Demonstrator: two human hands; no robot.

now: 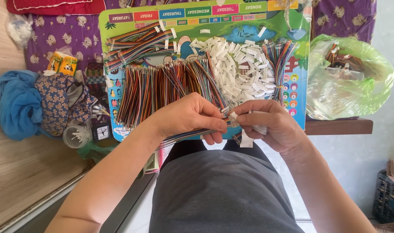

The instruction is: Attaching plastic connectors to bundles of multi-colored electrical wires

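While my left hand (pixel 190 116) pinches a flat bundle of multicoloured wires (pixel 192 133) near its metal-tipped end, my right hand (pixel 272 125) closes on a small white plastic connector housing (pixel 233 115) right at those tips — so I judge the step in hand to be seating the wire ends into the housing. Both hands are grasping, neither slack; a second white piece (pixel 246 140) hangs below the right fingers.

Item, wire bundle: ribbon-like, striped red, yellow, green, blue and black, running leftward under the left palm, over the near edge of the board (pixel 298 110), above my lap.

Item, next move — as I judge it: line the crimped tips up square with the housing's slots and press home evenly; whether any tip is already in, I cannot tell.

Item, stock on the colourful picture board: rows of cut wires (pixel 162 84) laid side by side, more bundles (pixel 136 43) at the far left, a heap of white housings (pixel 235 64) at centre.

Item, surroundings: green plastic bag (pixel 369 84) to the right, blue cloth (pixel 17 103) and a small clock (pixel 102 132) to the left.
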